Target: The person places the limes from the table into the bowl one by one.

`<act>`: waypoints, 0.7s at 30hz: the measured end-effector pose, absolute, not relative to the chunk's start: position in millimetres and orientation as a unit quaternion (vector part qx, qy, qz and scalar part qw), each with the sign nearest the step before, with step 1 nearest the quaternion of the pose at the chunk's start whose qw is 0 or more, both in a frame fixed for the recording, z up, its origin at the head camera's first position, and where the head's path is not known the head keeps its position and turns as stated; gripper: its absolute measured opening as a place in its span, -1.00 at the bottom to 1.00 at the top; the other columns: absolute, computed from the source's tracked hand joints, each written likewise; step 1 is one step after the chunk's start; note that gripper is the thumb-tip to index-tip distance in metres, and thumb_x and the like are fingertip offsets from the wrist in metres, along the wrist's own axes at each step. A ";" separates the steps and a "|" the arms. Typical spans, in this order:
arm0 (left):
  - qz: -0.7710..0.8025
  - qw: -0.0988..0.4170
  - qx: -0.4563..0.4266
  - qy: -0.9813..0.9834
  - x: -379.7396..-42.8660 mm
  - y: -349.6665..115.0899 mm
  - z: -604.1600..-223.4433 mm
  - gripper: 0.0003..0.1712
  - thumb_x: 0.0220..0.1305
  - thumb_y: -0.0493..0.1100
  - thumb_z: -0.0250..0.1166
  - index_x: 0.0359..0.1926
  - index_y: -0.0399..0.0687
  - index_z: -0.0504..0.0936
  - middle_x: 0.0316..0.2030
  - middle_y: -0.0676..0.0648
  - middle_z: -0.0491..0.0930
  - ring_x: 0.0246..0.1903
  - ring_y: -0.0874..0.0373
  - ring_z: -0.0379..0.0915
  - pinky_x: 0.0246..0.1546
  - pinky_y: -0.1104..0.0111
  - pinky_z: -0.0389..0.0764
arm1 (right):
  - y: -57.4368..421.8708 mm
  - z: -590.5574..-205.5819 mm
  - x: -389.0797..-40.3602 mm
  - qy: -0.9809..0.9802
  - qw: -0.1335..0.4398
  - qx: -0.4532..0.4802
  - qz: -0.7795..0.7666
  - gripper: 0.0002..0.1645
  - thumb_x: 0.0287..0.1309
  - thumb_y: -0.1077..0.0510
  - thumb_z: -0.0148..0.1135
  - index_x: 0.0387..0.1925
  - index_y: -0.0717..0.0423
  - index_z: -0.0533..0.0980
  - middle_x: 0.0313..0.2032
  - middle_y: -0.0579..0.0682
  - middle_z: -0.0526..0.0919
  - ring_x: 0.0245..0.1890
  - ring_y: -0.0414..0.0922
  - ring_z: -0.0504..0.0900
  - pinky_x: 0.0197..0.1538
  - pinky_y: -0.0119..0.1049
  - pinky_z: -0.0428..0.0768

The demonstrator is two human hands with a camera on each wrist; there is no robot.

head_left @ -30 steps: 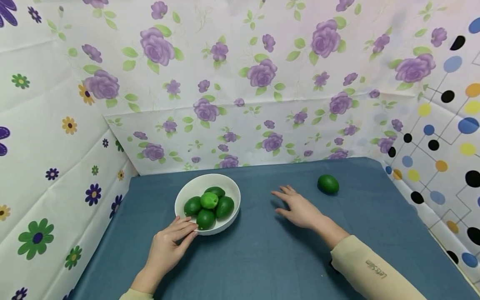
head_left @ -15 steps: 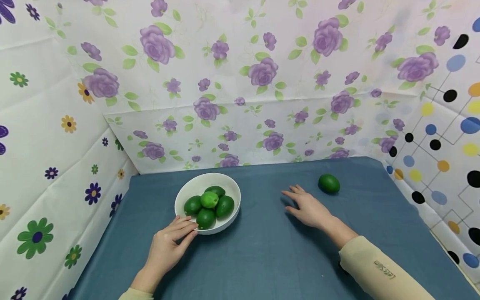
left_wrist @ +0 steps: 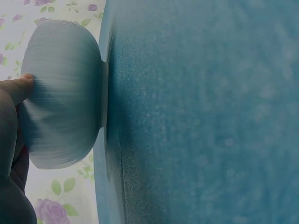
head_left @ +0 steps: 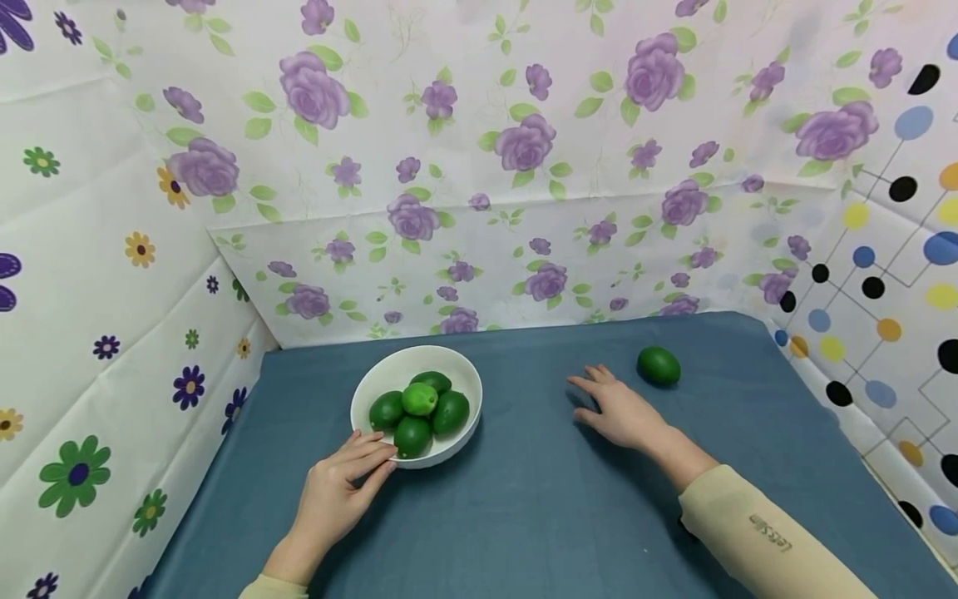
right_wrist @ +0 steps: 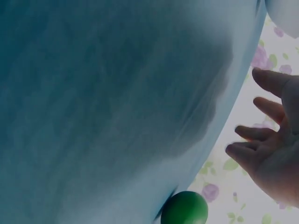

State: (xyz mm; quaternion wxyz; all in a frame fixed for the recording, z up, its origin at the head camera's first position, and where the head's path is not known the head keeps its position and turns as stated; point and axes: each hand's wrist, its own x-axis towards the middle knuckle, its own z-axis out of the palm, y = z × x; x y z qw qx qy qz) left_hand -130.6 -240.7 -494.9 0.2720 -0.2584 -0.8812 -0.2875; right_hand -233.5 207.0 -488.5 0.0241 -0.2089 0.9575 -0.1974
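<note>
My left hand [head_left: 337, 491] grips the near left rim of a white bowl [head_left: 464, 437]. Its fingers reach over the rim, and in the left wrist view the thumb [left_wrist: 21, 86] lies against the bowl's outer wall [left_wrist: 65, 93]. Several dark green oval fruits [head_left: 451, 413], like limes, lie in the bowl, with a lighter green lime [head_left: 420, 399] on top. Fingers spread and holding nothing, my right hand [head_left: 621, 412] hovers over the cloth between the bowl and a lone dark green fruit [head_left: 659, 366]. That fruit [right_wrist: 184, 208] also shows at the bottom of the right wrist view.
A blue cloth [head_left: 524, 516] covers the table. White sheets with purple roses [head_left: 524, 150] rise at the back. A flower-print sheet [head_left: 112, 333] borders the left side, and a dotted sheet [head_left: 891, 274] borders the right.
My right hand has shifted to the right, closer to the lone green fruit. The left hand and the bowl stay in place.
</note>
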 end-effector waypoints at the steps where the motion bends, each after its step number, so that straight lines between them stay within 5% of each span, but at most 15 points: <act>1: -0.287 0.272 -0.259 -0.881 -130.6 -240.7 -495.1 -0.74 0.16 -0.16 0.50 -0.09 0.00 0.81 -0.11 0.06 0.74 0.07 0.04 0.61 0.40 0.32 0.32 | 208.2 -486.9 -235.1 0.959 0.019 -0.200 -0.199 -0.24 0.31 -0.01 0.31 0.46 0.02 0.30 0.46 0.32 0.14 0.48 0.30 0.00 0.38 0.34 0.25; 8: -0.287 0.271 -0.257 -0.882 -131.3 -240.9 -494.9 -0.74 0.16 -0.16 0.50 -0.09 0.01 0.81 -0.11 0.06 0.74 0.07 0.05 0.61 0.40 0.32 0.32 | 224.4 -479.4 -248.5 0.971 -0.026 -0.141 -0.193 -0.24 0.32 0.03 0.31 0.47 0.03 0.28 0.48 0.35 0.05 0.50 0.34 -0.14 0.32 0.38 0.30; 15: -0.287 0.270 -0.257 -0.882 -131.4 -241.1 -495.4 -0.74 0.16 -0.16 0.51 -0.09 0.01 0.81 -0.11 0.08 0.74 0.07 0.05 0.61 0.39 0.31 0.33 | 244.6 -482.9 -257.7 0.984 -0.015 -0.093 -0.154 -0.21 0.33 0.02 0.29 0.49 0.07 0.24 0.48 0.44 -0.06 0.47 0.42 -0.26 0.41 0.45 -0.02; 21: -0.287 0.274 -0.260 -0.881 -131.4 -241.3 -495.8 -0.73 0.15 -0.17 0.51 -0.09 0.01 0.81 -0.11 0.05 0.74 0.07 0.05 0.61 0.39 0.31 0.33 | 253.9 -483.5 -257.8 0.989 -0.015 -0.082 -0.124 -0.21 0.31 0.05 0.31 0.47 0.12 0.25 0.45 0.49 -0.01 0.45 0.46 -0.19 0.43 0.43 -0.10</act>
